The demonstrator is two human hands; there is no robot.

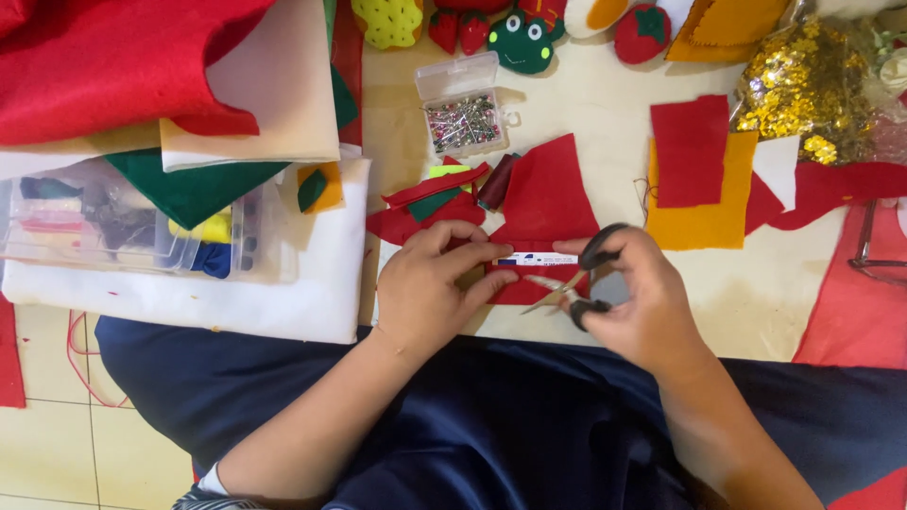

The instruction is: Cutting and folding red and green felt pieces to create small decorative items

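Navy lap below | left hand pins red felt flat for cutting | right hand grips black-handled scissors, blades parted at its edge | pin box near

Left hand pressing folded red felt piece; right hand holding black-handled scissors, blades parted at felt's edge.
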